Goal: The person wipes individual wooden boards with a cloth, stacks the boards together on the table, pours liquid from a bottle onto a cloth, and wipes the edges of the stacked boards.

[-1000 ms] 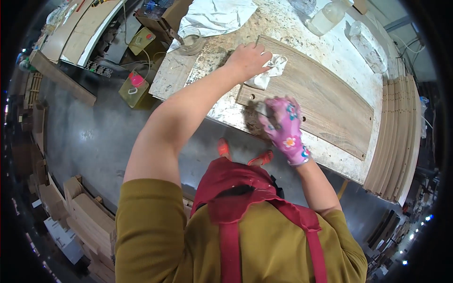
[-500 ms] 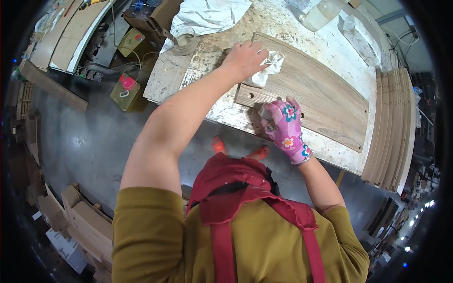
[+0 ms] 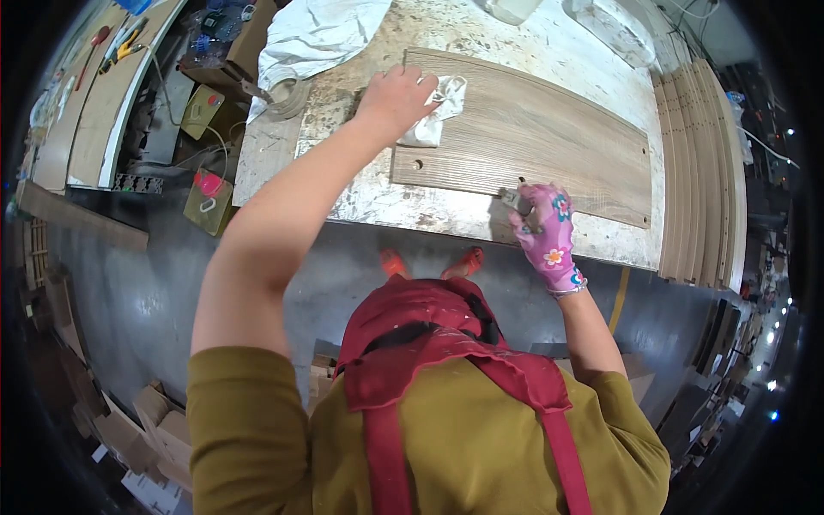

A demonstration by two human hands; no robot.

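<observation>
Head view: left hand on white rag, atop wooden panel.

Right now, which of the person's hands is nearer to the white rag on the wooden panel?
The left. The left hand presses on the white rag at the wooden panel's far left end; the gloved right hand is at the panel's near edge, well apart from the rag.

A stained workbench carries a wood-grain panel and white sheet.

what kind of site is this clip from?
Most likely a woodworking or furniture workshop: a wood-grain panel lies on a stained workbench, more curved panels are stacked at its right edge, and cardboard boxes sit on the concrete floor.
</observation>
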